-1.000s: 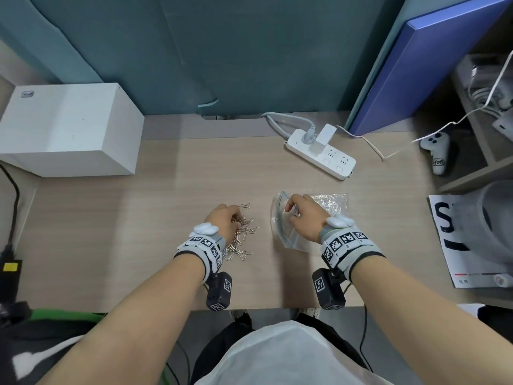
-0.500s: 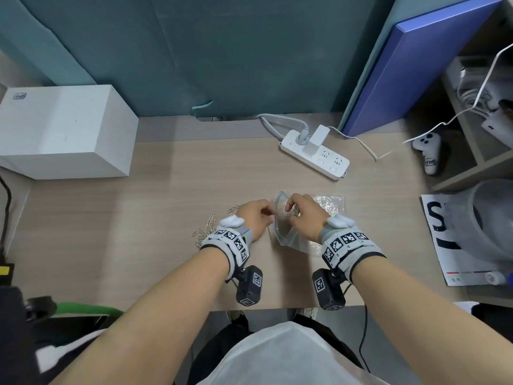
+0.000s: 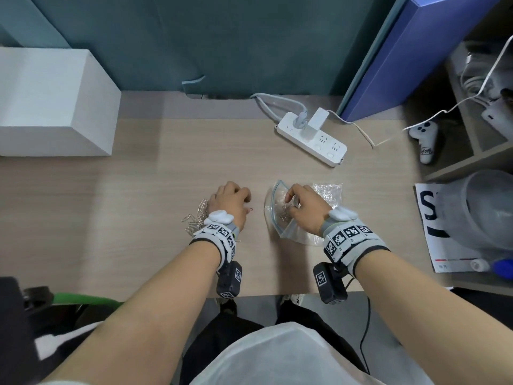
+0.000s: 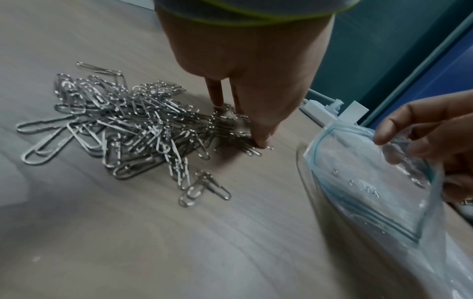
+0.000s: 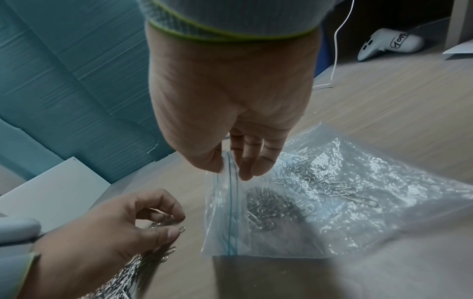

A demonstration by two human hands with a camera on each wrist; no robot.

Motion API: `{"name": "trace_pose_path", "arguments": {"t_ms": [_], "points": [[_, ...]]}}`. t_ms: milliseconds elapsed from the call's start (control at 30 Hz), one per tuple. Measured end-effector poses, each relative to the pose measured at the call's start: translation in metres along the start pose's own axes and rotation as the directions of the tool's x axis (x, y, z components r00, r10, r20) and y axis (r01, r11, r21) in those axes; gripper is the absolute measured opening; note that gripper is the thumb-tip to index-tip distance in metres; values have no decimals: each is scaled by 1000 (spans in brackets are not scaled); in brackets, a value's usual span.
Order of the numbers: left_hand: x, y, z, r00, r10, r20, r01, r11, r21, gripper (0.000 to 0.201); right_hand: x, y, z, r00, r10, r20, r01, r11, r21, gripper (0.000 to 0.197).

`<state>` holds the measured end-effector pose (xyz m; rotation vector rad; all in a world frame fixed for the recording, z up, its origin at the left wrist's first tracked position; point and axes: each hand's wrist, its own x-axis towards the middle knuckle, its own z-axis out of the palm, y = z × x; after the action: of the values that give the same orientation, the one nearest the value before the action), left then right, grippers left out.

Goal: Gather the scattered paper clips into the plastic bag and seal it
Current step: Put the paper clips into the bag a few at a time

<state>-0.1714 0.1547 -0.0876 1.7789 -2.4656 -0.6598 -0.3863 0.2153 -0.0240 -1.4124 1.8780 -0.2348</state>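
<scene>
Office: desk (image 3: pixel 138 204), power strip (image 3: pixel 312 138), partition (image 3: pixel 222 37).

Silver paper clips (image 4: pixel 122 129); clear plastic bag (image 5: pixel 332 202) with blue zip line; light wood-grain desk (image 3: pixel 138 218); white power strip (image 3: pixel 313 140); white box (image 3: pixel 52 104); teal wall panel (image 3: pixel 222 37); blue board (image 3: pixel 410 56); black-and-white checkered wristbands (image 3: pixel 347 237).

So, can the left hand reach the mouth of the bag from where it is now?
Probably yes. The left hand is beside the bag, bare desk between them, and the right hand holds the mouth open.
</scene>
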Motion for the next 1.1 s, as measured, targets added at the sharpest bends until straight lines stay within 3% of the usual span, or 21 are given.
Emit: {"name": "trace_pose_path", "arguments": {"t_ms": [167, 267, 400, 467, 667, 933, 1100], "points": [[-5, -29, -13, 994, 62, 96, -62, 998, 1, 15, 0, -9, 4, 1000, -19, 19, 19, 1000, -15, 15], [-12, -44, -27, 982, 126, 139, -141, 985, 103, 5, 2, -12, 7, 999, -23, 36, 24, 999, -22, 18], [-32, -61, -36, 978, 93, 186, -122, 980, 156, 67, 4, -18, 9, 998, -37, 59, 37, 999, -12, 19], [-39, -65, -36, 972, 70, 226, -107, 982, 157, 74, 4, -22, 10, 997, -43, 67, 44, 999, -16, 18], [-37, -65, -22, 982, 48, 182, -51, 999, 11, 35, 2, -26, 14, 998, -36, 60, 36, 999, -7, 20], [-30, -67, -14, 993, -4, 115, 15, 995, -97, 15, 1, -24, 15, 999, -29, 44, 28, 999, 21, 21], [-23, -51, -21, 995, -64, 82, 80, 976, -202, 14, 0, -25, 14, 999, -39, 34, 37, 998, 48, 20]]}}
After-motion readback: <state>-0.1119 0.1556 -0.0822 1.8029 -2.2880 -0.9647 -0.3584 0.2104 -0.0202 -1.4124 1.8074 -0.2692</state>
